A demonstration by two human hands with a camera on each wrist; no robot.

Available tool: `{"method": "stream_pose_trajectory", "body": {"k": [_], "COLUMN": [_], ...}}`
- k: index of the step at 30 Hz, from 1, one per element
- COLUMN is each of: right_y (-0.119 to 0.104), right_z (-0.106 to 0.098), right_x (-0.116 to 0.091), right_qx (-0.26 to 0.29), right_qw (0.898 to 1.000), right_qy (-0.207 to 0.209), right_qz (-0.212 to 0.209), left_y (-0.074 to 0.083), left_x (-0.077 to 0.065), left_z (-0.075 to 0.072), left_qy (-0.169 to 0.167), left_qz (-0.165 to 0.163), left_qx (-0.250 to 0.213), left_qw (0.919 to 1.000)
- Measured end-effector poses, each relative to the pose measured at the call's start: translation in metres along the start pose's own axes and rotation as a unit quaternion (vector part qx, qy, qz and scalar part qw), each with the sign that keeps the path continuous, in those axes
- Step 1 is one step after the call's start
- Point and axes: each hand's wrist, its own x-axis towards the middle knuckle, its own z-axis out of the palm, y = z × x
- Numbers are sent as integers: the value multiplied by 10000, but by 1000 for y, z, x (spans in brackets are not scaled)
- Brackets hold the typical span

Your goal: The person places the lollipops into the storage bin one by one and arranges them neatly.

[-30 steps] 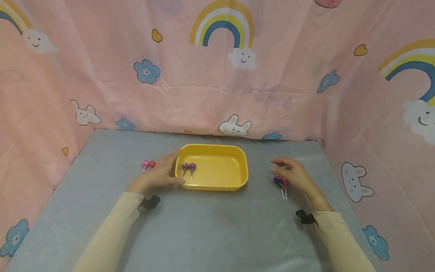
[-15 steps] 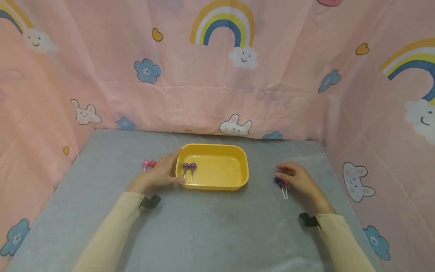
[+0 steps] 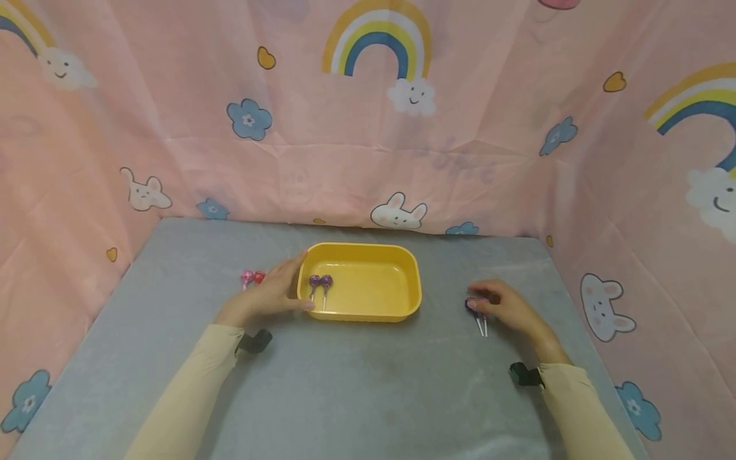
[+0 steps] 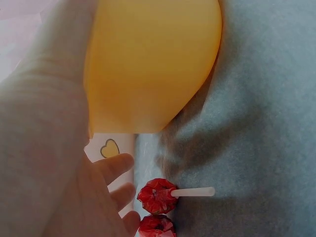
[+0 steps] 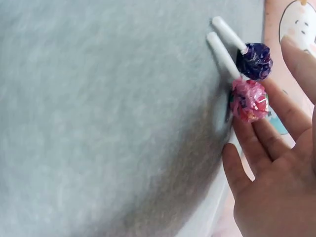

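Observation:
My left hand [image 3: 270,294] holds the left end of a yellow plastic bin [image 3: 368,317], thumb at the near rim and a finger at the far corner. Two purple-wrapped lollipops [image 3: 326,282] lie inside it at the left. Behind that hand are a pink lollipop [image 3: 247,276] and a red lollipop [image 4: 158,196], partly hidden. On the right, my right hand [image 3: 506,310] reaches over a dark purple lollipop [image 5: 255,61] and a pink lollipop [image 5: 249,100] lying side by side. Its fingers spread behind the candy heads, and the thumb stands apart from them in the right wrist view.
A grey cloth [image 3: 368,390] covers the tabletop. Pink printed curtains [image 3: 322,172] enclose its back and sides. A dark wrist-camera mount [image 3: 255,342] sits at the left wrist, and another mount [image 3: 524,374] at the right.
My right hand has lowered toward the two lollipops on the right, its fingers now overlapping their heads. The left hand and the bin have stayed in place.

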Motion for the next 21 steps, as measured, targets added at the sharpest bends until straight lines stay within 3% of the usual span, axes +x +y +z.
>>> {"method": "stream_pose_trajectory", "body": {"k": [7, 21], "right_y": [4, 10], "right_z": [1, 6], "right_x": [-2, -1], "right_qx": [122, 148], "right_qw": [9994, 9998], "right_qy": [-6, -113], "right_qz": [-311, -86], "left_y": [2, 3], "left_x": [-1, -1], "left_z": [-1, -1], "left_qy": [9, -19], "left_qz": [-4, -76], "left_qx": [-23, -60], "left_qw": [10000, 10000]}}
